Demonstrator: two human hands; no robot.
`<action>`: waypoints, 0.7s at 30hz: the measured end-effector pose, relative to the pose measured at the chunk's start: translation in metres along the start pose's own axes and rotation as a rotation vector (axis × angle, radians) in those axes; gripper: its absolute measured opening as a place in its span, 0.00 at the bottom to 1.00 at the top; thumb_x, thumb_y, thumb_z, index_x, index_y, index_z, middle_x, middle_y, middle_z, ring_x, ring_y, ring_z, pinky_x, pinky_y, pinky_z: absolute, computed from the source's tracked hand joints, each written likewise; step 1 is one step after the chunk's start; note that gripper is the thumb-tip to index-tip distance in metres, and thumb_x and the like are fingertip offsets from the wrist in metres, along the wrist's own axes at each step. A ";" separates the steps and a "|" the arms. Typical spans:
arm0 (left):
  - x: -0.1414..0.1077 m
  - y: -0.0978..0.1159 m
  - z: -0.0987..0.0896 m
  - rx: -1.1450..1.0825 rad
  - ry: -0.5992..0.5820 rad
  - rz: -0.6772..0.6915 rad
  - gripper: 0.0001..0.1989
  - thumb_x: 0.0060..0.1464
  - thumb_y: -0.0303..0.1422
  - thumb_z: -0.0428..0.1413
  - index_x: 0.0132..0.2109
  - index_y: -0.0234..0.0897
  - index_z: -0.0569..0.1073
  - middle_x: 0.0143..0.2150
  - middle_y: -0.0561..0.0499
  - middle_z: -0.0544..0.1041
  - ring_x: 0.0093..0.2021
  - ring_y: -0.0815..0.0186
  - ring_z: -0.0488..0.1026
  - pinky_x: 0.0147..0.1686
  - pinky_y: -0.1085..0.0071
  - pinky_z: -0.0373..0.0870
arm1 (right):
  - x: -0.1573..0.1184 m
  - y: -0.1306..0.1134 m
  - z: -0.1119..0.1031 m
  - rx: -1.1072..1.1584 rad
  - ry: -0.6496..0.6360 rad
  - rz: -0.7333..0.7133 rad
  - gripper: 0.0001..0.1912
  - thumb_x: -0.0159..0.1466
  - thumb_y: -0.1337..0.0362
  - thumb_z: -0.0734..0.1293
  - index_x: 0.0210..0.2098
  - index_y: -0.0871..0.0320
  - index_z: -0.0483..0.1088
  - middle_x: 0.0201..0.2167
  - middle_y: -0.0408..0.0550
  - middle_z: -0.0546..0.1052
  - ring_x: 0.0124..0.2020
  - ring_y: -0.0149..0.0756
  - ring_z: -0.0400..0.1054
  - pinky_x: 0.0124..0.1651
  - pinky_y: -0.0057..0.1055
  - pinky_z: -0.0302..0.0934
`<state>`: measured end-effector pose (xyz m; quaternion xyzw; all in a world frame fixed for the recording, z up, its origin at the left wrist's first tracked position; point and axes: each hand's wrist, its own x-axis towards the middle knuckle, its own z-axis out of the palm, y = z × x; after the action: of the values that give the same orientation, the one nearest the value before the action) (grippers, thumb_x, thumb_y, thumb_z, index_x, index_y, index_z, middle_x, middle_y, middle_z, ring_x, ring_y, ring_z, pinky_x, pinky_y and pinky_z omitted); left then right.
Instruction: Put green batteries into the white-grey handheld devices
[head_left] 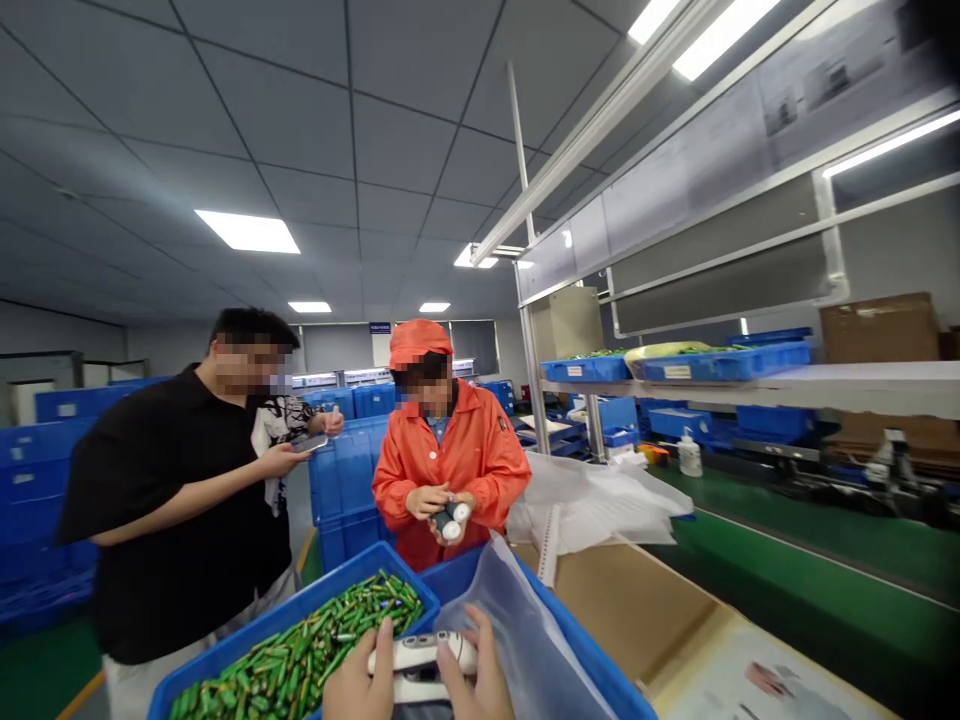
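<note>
At the bottom centre, a white device with dark round details (417, 652) is held between my two hands. My left hand (361, 680) grips its left end, thumb raised along the side. My right hand (477, 672) closes round the right end, its thumb on the front. A second white part shows just below the device; its lower portion is cut off by the frame edge. Behind my left hand stands a blue bin (225, 655) with many small green cylinders (315, 640). Translucent plastic sheeting (517, 640) lies in another blue bin beside my right hand.
A person in orange (450, 450) holds dark cylinders with white ends. A person in black (195, 490) holds a phone (309, 443). Cardboard (637, 610) lies at right, below a shelf (847, 385) with blue trays (724, 362). Blue crates (349, 470) stand behind.
</note>
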<state>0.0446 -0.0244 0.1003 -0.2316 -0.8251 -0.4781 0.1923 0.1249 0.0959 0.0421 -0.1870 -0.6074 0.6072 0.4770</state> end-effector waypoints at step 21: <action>0.022 -0.033 -0.058 0.438 0.178 -0.159 0.25 0.63 0.51 0.40 0.39 0.43 0.76 0.31 0.46 0.81 0.34 0.53 0.77 0.32 0.66 0.68 | 0.027 -0.017 0.092 0.102 -0.249 -0.065 0.22 0.66 0.44 0.61 0.45 0.55 0.71 0.40 0.49 0.78 0.42 0.40 0.72 0.48 0.33 0.66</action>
<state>0.0139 -0.0855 0.1167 -0.0756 -0.9045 -0.3199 0.2716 0.0444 0.0628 0.0847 -0.0659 -0.6357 0.6400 0.4264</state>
